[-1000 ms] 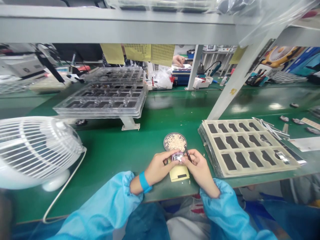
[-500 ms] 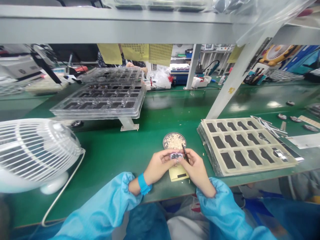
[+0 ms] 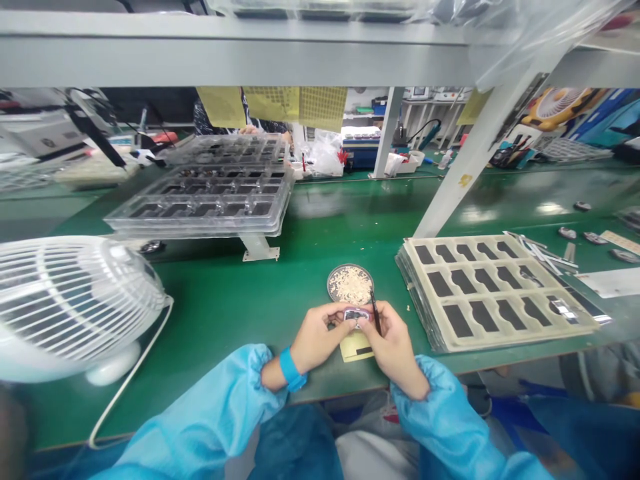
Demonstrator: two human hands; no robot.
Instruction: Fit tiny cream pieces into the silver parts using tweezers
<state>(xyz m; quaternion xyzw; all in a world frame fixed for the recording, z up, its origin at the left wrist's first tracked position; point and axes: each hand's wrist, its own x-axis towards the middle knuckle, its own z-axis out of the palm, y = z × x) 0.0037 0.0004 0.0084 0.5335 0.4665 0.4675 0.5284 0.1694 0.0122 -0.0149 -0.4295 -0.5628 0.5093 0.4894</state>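
Between my two hands is a small part with a silvery rim and dark inside (image 3: 357, 315); its exact kind I cannot make out. My left hand (image 3: 320, 333) grips its left side, thumb on the near edge. My right hand (image 3: 395, 343) pinches its right side and also keeps a thin black pen-like tool (image 3: 376, 313) upright between the fingers. Just beyond them sits a round dish (image 3: 330, 283) of small pale bits. Below the hands lies a yellow paper pad (image 3: 353, 350) with a black strip, partly covered by the right hand.
A stack of cream trays (image 3: 453, 293) with dark slots stands to the right, one slot holding a shiny part. At left is a white fan (image 3: 75, 307) with its cable. Clear plastic trays (image 3: 200, 207) rest on a raised stand. A slanted grey post (image 3: 475, 147) rises behind.
The held part is tilted slightly differently, and the black tool stands a little more upright. Both hands stay in nearly the same place; the whole view has shifted slightly.
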